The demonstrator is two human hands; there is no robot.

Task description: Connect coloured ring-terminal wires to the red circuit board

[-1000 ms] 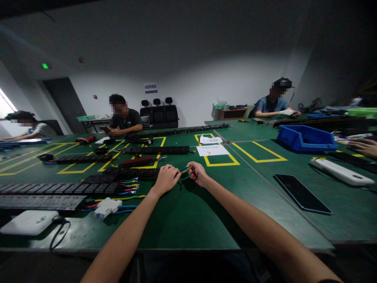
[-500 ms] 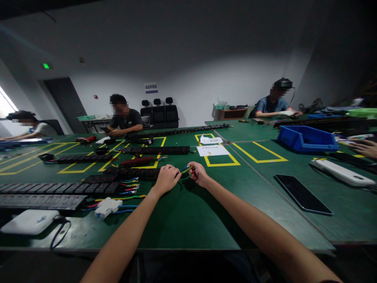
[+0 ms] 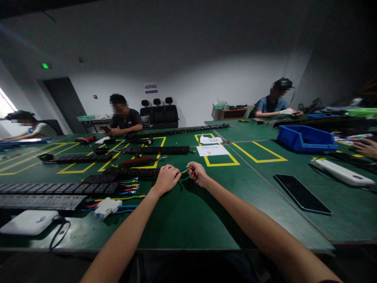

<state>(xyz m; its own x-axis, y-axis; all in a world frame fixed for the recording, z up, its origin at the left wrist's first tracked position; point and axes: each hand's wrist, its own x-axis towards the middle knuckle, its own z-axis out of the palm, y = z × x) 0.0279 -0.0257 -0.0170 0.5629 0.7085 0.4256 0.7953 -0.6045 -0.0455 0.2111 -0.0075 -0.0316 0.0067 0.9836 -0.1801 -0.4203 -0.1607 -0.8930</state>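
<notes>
The left hand [image 3: 166,177] is curled almost shut around a small bunch of wires [image 3: 186,169]. The right hand [image 3: 198,173], close at its 3 o'clock, pinches the blue, yellow and green ends with closed fingertips. The wires span the short gap between both hands, just above the green surface [image 3: 182,220]. At the left hand's 9 o'clock a black power strip [image 3: 132,173] lies touching or nearly so; the hand hides any join. A paper sheet [image 3: 212,150] lies at 1 o'clock, and a phone [image 3: 302,193] well apart at 4 o'clock. The pinch looks slight. A thin end could slip free, and a hard tug might drag the strip or strain its connection.
</notes>
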